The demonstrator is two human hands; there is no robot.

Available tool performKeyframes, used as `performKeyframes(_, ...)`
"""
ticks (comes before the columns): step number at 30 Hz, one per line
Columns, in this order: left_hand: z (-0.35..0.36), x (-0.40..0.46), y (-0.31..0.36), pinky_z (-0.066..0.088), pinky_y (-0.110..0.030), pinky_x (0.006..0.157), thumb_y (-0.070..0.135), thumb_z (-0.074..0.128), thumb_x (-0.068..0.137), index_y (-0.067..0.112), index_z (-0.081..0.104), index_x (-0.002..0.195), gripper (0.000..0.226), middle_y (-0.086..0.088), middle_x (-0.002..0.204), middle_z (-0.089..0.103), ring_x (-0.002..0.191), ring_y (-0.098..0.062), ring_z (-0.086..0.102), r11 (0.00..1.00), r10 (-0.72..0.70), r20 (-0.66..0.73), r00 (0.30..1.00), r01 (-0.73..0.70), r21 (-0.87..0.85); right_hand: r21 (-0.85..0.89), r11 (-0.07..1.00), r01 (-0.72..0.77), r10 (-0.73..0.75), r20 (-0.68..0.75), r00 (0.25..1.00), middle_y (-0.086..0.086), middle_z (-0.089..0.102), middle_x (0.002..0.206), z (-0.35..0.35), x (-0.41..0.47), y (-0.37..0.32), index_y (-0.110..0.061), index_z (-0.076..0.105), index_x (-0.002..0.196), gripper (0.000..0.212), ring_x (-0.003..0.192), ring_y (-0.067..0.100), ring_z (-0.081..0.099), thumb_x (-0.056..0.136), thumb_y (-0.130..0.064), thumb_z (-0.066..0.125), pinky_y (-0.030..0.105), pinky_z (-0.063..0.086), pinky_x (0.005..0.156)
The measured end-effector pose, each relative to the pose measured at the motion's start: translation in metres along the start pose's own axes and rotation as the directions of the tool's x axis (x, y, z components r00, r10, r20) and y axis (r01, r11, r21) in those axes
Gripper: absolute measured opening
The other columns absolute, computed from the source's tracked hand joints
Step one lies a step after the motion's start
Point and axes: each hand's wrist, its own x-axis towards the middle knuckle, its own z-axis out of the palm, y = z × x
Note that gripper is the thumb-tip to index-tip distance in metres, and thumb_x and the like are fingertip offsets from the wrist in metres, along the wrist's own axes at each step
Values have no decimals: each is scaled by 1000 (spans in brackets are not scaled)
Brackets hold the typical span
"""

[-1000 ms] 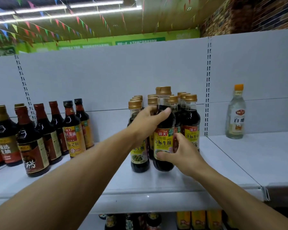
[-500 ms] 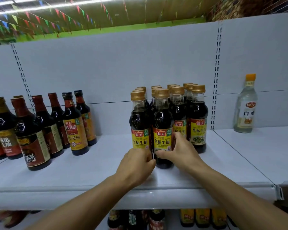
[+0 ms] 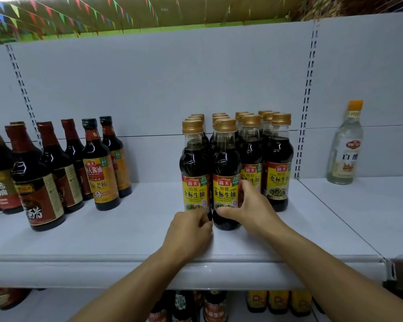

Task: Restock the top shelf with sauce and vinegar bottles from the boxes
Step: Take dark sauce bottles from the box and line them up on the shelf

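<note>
Centre of frame, on white shelf (image 3: 102, 242): right hand (image 3: 249, 210) gripping front soy sauce bottle (image 3: 226, 173), thumb and fingers curled round its base. Left hand (image 3: 189, 231) beside it, fingers curled at neighbouring bottle (image 3: 193, 168); real grip impossible to tell.

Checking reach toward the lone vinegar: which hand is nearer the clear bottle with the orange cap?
Right. The right hand grips a soy bottle, left of the vinegar bottle; the left hand sits farther left.

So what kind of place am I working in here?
Most likely a supermarket aisle: white metal shelving with slotted uprights, rows of matching labelled soy sauce bottles, and coloured bunting under the ceiling.
</note>
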Motion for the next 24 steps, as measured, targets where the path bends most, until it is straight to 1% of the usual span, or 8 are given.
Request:
performKeyframes(2,1,-1,-1,50,-38,63,21,55,89,16,55,70,20,-4,73,64,72,-24,59,999,-3,-12,1000,3,-34,6,1000,5,-5,8,1000,-19,65,104,1,0,1,-36,47,117,64,99,4,63,67,-44,85,38,54,91)
performKeyframes(4,2,-3,-1,51,-39,64,20,55,90,14,57,72,19,-4,73,64,72,-23,59,999,-4,-18,1000,3,-46,27,1000,3,-3,17,1000,-19,64,106,2,-1,2,-36,46,121,66,100,4,62,68,-43,85,38,53,94)
performKeyframes(9,2,-7,1,37,-24,53,22,57,92,16,55,71,22,-1,70,62,66,-16,55,1000,8,-46,999,-8,-7,47,999,19,-21,39,999,-17,63,117,4,-1,4,-36,40,131,75,109,8,61,70,-45,82,40,51,97)
performKeyframes(13,1,-9,5,37,-24,53,24,57,91,18,57,72,21,0,69,62,66,-15,55,1000,1,-62,998,1,21,42,998,37,-41,99,994,-18,61,124,-1,-3,5,-41,32,139,87,115,9,59,68,-49,80,42,48,101)
performKeyframes(16,-1,-10,11,37,-26,53,21,58,90,16,58,71,20,-1,70,61,68,-19,56,999,-18,-75,997,22,42,14,999,35,-37,148,988,-15,61,125,-8,-8,9,-38,33,137,76,116,10,58,75,-44,78,42,48,102)
performKeyframes(19,-4,-9,20,36,-27,55,21,56,92,15,58,72,20,-3,75,62,73,-21,56,990,-30,-66,997,38,135,-46,997,63,-56,142,988,-8,61,128,-17,-15,11,-31,35,136,66,119,16,56,83,-44,70,44,48,100)
performKeyframes(22,-4,-17,33,38,-29,57,21,54,92,14,62,79,17,-4,80,63,75,-21,56,976,-31,-102,994,52,209,-79,993,92,-83,112,990,-4,57,132,-30,-27,8,-28,29,145,74,119,20,56,83,-54,63,46,50,97)
performKeyframes(24,-2,-27,45,44,-32,62,20,53,92,14,64,83,15,-3,82,65,76,-21,57,974,-6,-123,992,34,225,-84,990,112,-105,86,991,-5,59,129,-41,-40,8,-29,32,144,77,114,19,57,79,-61,57,46,52,95)
